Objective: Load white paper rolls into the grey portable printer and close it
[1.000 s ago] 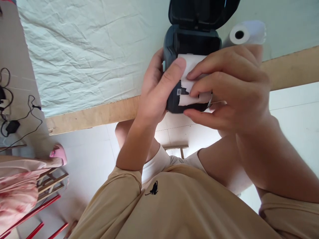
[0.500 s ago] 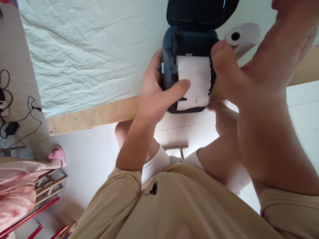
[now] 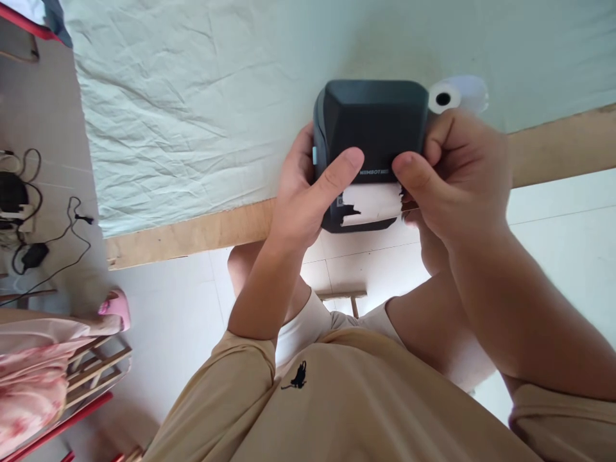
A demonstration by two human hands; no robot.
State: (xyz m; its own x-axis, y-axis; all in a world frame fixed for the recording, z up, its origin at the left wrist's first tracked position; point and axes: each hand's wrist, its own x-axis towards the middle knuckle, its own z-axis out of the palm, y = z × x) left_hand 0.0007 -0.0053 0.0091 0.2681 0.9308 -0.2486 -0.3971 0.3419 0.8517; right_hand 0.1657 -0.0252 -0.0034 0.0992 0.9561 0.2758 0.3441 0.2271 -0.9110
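A dark label printer (image 3: 375, 122) marked NIIMBOT is held over the table's front edge with its lid down. White label paper (image 3: 373, 204) with a torn, ragged edge sticks out below the lid. My left hand (image 3: 308, 186) is wrapped round the printer's left side, its thumb lying on the lid. On the right side, my right hand (image 3: 462, 170) grips with curled fingers, and its thumb tip presses near the lid's lower right corner. Behind that hand, a white paper roll (image 3: 443, 97) with a dark core hole lies on the table, partly hidden.
A pale green cloth (image 3: 202, 115) covers the table, whose bare wooden edge (image 3: 192, 237) shows in front. Black cables and an adapter (image 3: 36, 255) lie at the left. A person's foot in a pink slipper (image 3: 115, 308) is beside a wooden stool (image 3: 99, 375).
The printer's lid was raised and has come down over the paper. My right hand has moved in from the upper right onto the printer's right side.
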